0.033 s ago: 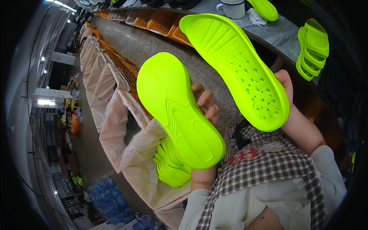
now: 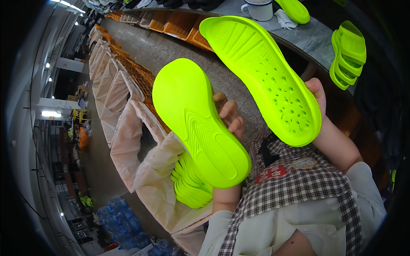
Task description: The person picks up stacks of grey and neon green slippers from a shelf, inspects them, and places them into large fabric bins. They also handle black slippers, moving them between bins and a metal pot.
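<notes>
My left hand (image 2: 228, 113) is closed round the edge of a neon-yellow shoe sole (image 2: 188, 102). That sole shows a smooth face with a ridged, textured oval toward its lower end; my palm and thumb are hidden behind it. Gripped at its right edge by my right hand (image 2: 317, 91) is a second neon-yellow sole (image 2: 265, 81), with grooves at the far end and many small holes at the near end. The two soles are held up side by side, apart from each other. Below the left one, a stack of like soles (image 2: 192, 183) lies in a cloth-lined bin (image 2: 158, 194).
On the grey table (image 2: 314, 40) at the far right are a white mug (image 2: 258, 9), a crumpled tissue (image 2: 285, 19), another yellow piece (image 2: 294, 9) and stacked yellow strapped slippers (image 2: 349, 55). Orange crates (image 2: 179, 26) line its underside. More lined bins (image 2: 109, 85) run leftward; blue bottles (image 2: 121, 222) lie lower left.
</notes>
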`<state>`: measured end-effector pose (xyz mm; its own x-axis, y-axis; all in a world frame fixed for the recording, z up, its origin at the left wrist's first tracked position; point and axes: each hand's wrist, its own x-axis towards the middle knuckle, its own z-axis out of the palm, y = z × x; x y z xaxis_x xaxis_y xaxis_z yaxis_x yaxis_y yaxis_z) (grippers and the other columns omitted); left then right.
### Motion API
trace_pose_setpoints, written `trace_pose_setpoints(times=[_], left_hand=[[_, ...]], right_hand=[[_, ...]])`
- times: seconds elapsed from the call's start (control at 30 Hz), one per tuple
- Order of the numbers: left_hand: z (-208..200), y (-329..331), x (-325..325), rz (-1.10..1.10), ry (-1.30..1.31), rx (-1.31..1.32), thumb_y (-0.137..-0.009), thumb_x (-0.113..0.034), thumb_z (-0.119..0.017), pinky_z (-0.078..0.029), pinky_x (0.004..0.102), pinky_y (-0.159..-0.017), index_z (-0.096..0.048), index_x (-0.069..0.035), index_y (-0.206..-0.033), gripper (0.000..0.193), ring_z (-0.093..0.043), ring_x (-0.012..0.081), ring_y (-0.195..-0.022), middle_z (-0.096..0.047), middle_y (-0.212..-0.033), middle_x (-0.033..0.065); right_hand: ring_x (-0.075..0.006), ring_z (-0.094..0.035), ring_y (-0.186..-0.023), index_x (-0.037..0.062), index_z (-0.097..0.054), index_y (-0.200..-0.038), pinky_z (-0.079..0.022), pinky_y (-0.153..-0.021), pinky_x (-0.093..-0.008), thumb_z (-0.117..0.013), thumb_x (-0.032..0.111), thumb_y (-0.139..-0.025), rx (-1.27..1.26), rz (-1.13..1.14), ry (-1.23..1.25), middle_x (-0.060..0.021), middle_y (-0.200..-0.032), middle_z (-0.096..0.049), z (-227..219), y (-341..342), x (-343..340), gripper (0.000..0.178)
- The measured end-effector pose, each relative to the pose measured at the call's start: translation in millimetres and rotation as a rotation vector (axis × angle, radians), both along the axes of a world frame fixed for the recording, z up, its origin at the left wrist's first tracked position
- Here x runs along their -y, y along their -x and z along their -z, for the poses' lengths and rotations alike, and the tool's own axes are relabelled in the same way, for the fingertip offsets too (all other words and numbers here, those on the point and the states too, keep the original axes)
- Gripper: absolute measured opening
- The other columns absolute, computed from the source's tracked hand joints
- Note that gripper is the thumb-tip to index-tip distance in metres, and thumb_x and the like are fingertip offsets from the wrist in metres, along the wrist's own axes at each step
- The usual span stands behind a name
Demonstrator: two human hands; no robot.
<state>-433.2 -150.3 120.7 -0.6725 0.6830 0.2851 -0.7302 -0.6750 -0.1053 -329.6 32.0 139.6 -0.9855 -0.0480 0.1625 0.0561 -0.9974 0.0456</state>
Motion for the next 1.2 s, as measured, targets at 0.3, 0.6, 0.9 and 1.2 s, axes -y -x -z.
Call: trace_pose_setpoints(times=[0.3,0.6,0.9,1.2], left_hand=[[-6.0,-4.5,3.8,-0.013,0.078,0.074,-0.085,-0.037,-0.060,-0.041,0.0296,-0.065,-0.047,-0.009,-0.127,0.052,-0.042,0.0193,-0.092,-0.046,-0.120,0.0113],[6.0,1.4,1.0,-0.011,0.387,-0.034,-0.088,-0.038,-0.055,-0.036,0.0261,-0.063,-0.042,-0.006,-0.129,0.053,-0.036,0.0160,-0.080,-0.040,-0.100,0.0078],[-1.5,1.9,6.1,0.025,0.114,0.060,-0.090,-0.036,-0.050,-0.031,0.0231,-0.060,-0.039,-0.004,-0.130,0.052,-0.029,0.0124,-0.068,-0.032,-0.079,0.0026],[-6.7,1.7,5.1,0.040,0.105,0.033,-0.089,-0.035,-0.052,-0.031,0.0227,-0.061,-0.033,-0.003,-0.137,0.061,-0.030,0.0119,-0.068,-0.033,-0.079,0.0021]], right_hand=[[-0.0362,-0.054,-0.114,0.0017,-0.036,-0.139,-0.045,-0.095,-0.0475,-0.042,0.031,-0.082,0.047,0.013,-0.057,-0.0225,-0.132,-0.048,-5.4,0.2,3.3,0.064],[-0.0286,-0.040,-0.128,0.0015,-0.021,-0.144,-0.034,-0.106,-0.0396,-0.052,0.014,-0.075,0.139,0.210,-0.750,-0.0183,-0.138,-0.038,16.0,13.3,21.9,0.077],[-0.0352,-0.057,-0.111,-0.0023,-0.048,-0.130,-0.046,-0.095,-0.0448,-0.044,0.028,-0.080,0.119,-0.116,-0.042,-0.0228,-0.125,-0.054,53.6,12.6,7.8,0.059],[-0.0420,-0.047,-0.121,0.0037,-0.037,-0.140,-0.036,-0.101,-0.0553,-0.050,0.033,-0.077,0.015,-0.191,0.092,-0.0232,-0.137,-0.043,67.6,10.2,-0.2,0.071]])
